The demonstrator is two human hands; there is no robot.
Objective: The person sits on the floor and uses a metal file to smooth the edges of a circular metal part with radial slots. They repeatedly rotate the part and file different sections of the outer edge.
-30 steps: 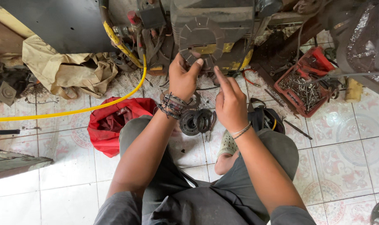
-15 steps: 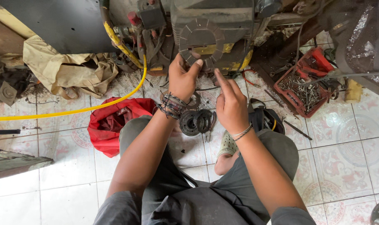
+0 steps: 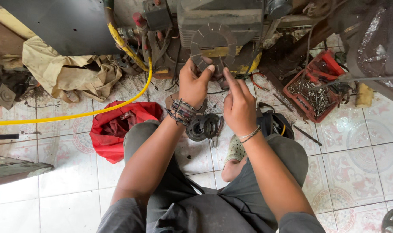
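Grey slotted disc (image 3: pixel 213 43) pinched in left hand (image 3: pixel 194 84) grip; right hand (image 3: pixel 238 105) fingers loosely spread just beside, holding nothing.

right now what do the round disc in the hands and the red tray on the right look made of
Round disc: looks like dull grey metal faced with segmented friction pads, going by the radial grooves; not certain. Left hand holds its lower edge, right hand just below. Red tray: likely moulded plastic, glossy red with thick walls, holding grey metal nails or screws.
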